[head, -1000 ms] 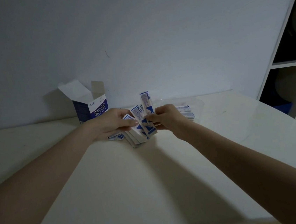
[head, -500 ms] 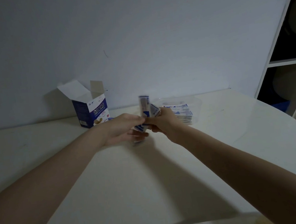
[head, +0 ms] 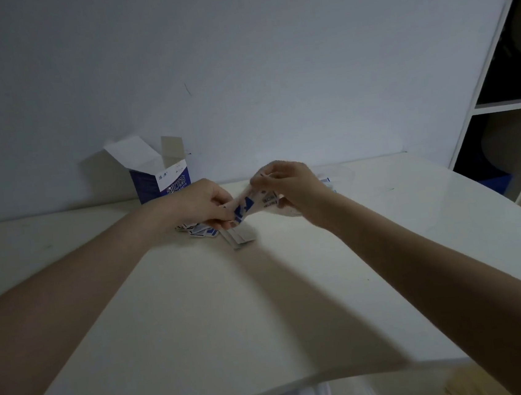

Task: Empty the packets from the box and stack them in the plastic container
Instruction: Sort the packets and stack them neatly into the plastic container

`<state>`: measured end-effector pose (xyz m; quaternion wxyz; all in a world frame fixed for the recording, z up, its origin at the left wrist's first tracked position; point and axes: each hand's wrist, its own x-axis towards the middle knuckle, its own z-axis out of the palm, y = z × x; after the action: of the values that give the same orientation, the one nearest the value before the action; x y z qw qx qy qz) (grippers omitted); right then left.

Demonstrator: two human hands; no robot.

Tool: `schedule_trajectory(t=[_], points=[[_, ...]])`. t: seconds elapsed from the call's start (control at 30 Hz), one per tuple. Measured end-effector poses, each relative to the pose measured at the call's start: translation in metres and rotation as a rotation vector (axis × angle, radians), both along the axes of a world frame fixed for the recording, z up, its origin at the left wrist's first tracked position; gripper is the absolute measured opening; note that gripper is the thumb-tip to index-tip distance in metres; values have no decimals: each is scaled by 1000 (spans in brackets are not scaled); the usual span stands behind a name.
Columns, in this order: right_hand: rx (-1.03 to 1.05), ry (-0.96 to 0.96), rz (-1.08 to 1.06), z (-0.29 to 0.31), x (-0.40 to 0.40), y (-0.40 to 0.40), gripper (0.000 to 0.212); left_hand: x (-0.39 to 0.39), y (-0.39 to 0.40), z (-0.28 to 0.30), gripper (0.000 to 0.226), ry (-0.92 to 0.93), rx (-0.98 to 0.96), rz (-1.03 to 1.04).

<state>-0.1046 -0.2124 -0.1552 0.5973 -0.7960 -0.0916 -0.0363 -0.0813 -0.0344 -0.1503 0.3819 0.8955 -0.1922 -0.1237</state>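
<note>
Two hands are working just right of one open box [head: 163, 183]. The left hand [head: 203, 203] and right hand [head: 287, 188] are both pinching a blurred bunch of packets [head: 249, 206]; more packets [head: 221, 232], too overlapped to count, are lying below. One clear container [head: 340, 174] is sitting right of the box, behind the right hand.

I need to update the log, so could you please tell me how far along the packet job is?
Done: the box stands open, and some packets already lie in the plastic container. In hand: the left hand and right hand both hold a few packets. Left: loose packets on the table must be stacked; the box's inside is hidden.
</note>
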Motion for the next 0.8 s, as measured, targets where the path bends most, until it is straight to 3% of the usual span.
schedule_trajectory(t=[0.1,0.27,0.33,0.47,0.6,0.7,0.8], points=[[-595,-287,-92,-4,2,-5,14,3,-2,-3,13,-49,151,-25],[-1201,-398,-80,-16,-4,-20,23,0,-30,-18,15,-182,232,6],[-1329,-341,-31,-21,-5,-30,26,-3,-42,-28,18,-255,304,5],[-1333,-186,59,-31,-6,-42,23,-5,-56,-40,20,-359,468,-21],[-1074,-68,79,-29,-4,-43,16,-4,-56,-40,21,-341,478,-21],[-949,-79,64,-21,0,-47,19,4,-46,-27,17,-250,313,16],[-683,-169,-84,4,9,-60,4,18,-45,-5,14,-122,-149,174]])
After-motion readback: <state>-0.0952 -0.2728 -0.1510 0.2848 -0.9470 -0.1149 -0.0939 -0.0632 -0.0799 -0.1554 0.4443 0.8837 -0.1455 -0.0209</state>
